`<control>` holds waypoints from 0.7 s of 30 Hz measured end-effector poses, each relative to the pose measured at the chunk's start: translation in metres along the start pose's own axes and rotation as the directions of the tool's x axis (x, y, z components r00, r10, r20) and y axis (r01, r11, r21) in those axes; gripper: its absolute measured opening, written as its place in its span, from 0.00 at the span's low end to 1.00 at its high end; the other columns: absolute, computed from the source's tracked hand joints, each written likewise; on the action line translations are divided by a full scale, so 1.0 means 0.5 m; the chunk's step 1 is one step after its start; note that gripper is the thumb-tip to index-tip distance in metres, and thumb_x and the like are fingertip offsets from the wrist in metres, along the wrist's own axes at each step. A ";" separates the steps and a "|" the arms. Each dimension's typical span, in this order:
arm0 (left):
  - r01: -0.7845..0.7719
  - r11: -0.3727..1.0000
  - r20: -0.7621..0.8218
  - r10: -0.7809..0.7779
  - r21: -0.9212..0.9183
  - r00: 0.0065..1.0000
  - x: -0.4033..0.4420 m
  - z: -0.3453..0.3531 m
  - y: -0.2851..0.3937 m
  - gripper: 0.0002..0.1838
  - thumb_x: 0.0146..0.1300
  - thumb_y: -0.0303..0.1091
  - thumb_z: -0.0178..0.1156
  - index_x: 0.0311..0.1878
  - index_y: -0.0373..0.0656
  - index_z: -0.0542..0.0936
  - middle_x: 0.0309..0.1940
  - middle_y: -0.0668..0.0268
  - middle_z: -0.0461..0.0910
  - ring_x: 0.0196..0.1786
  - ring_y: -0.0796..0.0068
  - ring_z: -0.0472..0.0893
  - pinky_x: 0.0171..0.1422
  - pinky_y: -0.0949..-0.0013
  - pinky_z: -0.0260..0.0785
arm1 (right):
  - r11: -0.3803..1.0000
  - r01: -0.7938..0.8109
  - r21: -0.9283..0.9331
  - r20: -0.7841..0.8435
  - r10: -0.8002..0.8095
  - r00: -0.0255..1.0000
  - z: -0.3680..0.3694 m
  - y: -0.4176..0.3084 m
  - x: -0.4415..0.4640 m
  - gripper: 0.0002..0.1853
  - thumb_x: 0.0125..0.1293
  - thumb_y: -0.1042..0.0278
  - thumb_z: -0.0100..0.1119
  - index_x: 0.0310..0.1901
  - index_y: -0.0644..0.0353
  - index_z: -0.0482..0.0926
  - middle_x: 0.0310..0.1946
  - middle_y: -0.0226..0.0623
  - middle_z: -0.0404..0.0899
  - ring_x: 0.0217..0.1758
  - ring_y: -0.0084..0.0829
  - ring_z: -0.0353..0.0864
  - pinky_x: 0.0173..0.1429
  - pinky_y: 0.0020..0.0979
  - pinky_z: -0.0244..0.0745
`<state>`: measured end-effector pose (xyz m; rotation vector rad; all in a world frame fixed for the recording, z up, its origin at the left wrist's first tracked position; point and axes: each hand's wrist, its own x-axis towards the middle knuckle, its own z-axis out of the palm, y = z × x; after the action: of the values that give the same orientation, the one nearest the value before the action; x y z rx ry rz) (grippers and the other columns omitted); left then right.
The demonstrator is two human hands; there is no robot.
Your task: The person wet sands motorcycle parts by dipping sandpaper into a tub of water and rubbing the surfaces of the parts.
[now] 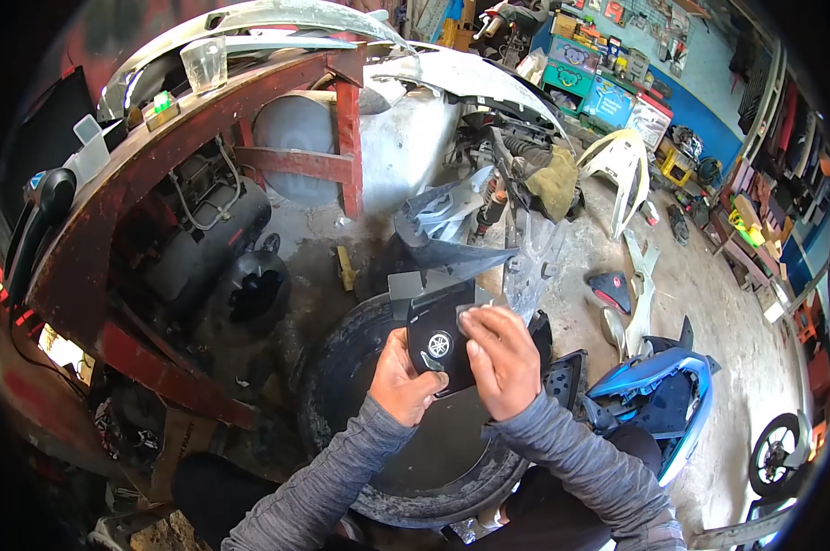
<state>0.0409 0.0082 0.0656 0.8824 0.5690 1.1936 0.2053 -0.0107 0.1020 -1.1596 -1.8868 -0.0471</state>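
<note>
My left hand grips a black motorcycle cover panel by its lower left edge, thumb on the front face. A round silver emblem with crossed tuning forks sits on the panel. My right hand is at the panel's upper right side, fingers bent and pressed together over a thin grey piece, whose kind I cannot make out. Both hands are above a large black round tub holding murky grey liquid.
A red wooden bench curves along the left, with a clear plastic cup on it. Beneath is a dark air compressor tank. A blue motorcycle fairing and a cream fairing lie on the concrete floor at right.
</note>
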 end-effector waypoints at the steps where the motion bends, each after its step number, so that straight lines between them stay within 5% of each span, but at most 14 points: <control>1: -0.014 1.000 0.017 0.013 0.022 1.000 0.000 -0.005 -0.007 0.28 0.52 0.15 0.59 0.57 0.39 0.65 0.39 0.66 0.76 0.26 0.85 0.73 0.26 0.79 0.67 | 0.999 0.014 -0.031 0.008 -0.014 1.000 0.000 -0.003 0.009 0.18 0.61 0.78 0.61 0.53 0.69 0.82 0.53 0.49 0.79 0.60 0.51 0.77 0.67 0.47 0.71; 4: -0.004 0.999 0.003 0.004 -0.046 1.000 0.002 -0.006 0.007 0.28 0.52 0.15 0.60 0.57 0.39 0.65 0.39 0.66 0.75 0.25 0.86 0.73 0.25 0.79 0.67 | 0.990 0.136 0.044 0.052 -0.139 0.989 -0.003 -0.023 -0.010 0.17 0.61 0.79 0.60 0.52 0.70 0.82 0.52 0.49 0.80 0.60 0.50 0.77 0.66 0.48 0.72; 21: -0.070 0.994 -0.033 0.068 -0.078 0.997 0.001 0.010 0.003 0.28 0.52 0.13 0.59 0.58 0.37 0.66 0.42 0.66 0.76 0.31 0.85 0.75 0.29 0.80 0.69 | 0.996 0.093 -0.002 0.001 -0.093 0.996 -0.010 0.002 0.013 0.15 0.63 0.78 0.59 0.52 0.70 0.82 0.49 0.49 0.80 0.57 0.51 0.78 0.64 0.46 0.73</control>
<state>0.0439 0.0074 0.0695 0.8232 0.5153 1.2856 0.2080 -0.0076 0.1092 -1.0729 -1.9411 -0.0995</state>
